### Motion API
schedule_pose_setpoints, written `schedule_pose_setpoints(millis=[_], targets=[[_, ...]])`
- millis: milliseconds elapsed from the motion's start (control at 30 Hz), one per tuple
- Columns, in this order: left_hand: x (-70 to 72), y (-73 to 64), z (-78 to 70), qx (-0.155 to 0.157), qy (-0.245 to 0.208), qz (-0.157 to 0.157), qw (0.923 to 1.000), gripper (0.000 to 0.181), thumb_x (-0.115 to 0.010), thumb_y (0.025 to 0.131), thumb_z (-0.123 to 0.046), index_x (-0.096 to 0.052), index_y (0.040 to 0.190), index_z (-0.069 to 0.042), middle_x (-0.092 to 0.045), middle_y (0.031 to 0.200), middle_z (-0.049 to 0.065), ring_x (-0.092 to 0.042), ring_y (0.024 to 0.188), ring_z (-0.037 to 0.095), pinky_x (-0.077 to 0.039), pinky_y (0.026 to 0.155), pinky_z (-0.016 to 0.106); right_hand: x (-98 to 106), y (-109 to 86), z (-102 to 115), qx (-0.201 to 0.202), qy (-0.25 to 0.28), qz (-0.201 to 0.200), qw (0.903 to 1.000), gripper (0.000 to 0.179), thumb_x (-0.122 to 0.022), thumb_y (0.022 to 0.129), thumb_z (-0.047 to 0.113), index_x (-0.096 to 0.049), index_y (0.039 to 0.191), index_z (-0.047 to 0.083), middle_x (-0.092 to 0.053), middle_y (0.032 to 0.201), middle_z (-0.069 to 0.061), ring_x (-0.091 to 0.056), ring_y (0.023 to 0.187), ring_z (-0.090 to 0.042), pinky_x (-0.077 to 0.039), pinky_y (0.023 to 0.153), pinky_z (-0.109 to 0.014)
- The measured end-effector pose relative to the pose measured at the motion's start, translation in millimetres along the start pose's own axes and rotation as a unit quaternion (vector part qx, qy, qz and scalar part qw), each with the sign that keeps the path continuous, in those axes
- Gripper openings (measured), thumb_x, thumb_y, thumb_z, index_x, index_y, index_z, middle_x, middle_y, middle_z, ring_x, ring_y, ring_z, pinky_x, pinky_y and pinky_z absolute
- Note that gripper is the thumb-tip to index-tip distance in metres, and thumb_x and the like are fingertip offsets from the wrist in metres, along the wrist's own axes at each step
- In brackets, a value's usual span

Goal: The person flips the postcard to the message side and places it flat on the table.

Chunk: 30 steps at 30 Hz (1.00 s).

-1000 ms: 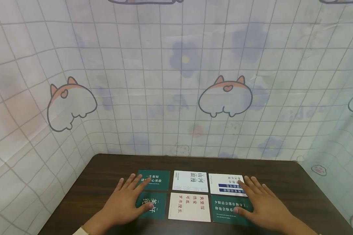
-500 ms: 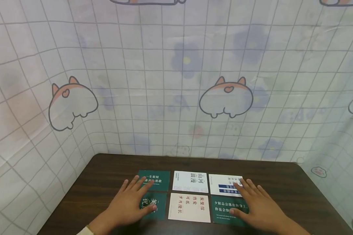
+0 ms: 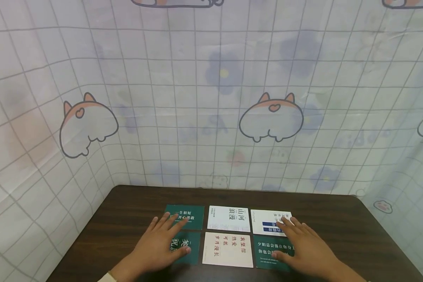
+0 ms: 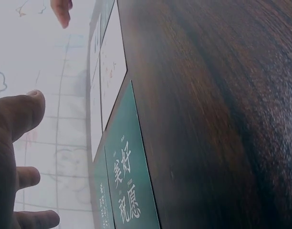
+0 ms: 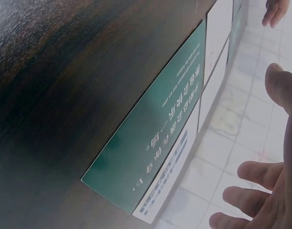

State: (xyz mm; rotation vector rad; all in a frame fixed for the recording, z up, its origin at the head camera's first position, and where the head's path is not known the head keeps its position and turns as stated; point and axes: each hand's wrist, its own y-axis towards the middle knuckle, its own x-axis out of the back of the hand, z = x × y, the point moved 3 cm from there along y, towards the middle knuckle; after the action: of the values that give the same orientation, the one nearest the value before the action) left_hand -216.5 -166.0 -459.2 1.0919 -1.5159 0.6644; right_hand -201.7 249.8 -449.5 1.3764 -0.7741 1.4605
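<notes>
Several printed cards lie flat in two rows of three on the dark table. My left hand (image 3: 155, 244), fingers spread, hovers over the left pair: a green card (image 3: 194, 211) behind and another green card (image 4: 127, 167) in front, both partly covered. Its wrist view shows a gap between the hand and the cards. Over the right pair my right hand (image 3: 308, 248) is spread too, holding nothing, above a white card with blue bars (image 3: 262, 221) and a green card (image 5: 155, 129). Between the hands lie a white card (image 3: 228, 218) and a cream card (image 3: 227, 249).
The dark wooden table (image 3: 102, 235) has rounded back corners. Behind it hangs a white gridded curtain (image 3: 183, 137) with cartoon prints, which also runs along the left and right sides.
Both hands have drifted slightly inward, the left toward the right and the right toward the left, fingers still spread. The cards keep their places.
</notes>
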Motion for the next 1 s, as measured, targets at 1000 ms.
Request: schedule_pose_setpoints(millis=[1000], targets=[[-11.3, 7.4, -11.3, -0.039, -0.018, -0.002, 0.9991, 0.068, -0.066, 0.093, -0.058, -0.056, 0.146, -0.017, -0.052, 0.148, 0.015, -0.04, 0.14, 0.047, -0.028, 0.11, 0.069, -14, 10.9, 12, -0.006, 0.024, 0.011, 0.9996, 0.082, -0.074, 0.08, 0.069, -0.062, 0.14, 0.013, -0.059, 0.143, -0.01, -0.051, 0.133, -0.038, -0.039, 0.104, -0.064]])
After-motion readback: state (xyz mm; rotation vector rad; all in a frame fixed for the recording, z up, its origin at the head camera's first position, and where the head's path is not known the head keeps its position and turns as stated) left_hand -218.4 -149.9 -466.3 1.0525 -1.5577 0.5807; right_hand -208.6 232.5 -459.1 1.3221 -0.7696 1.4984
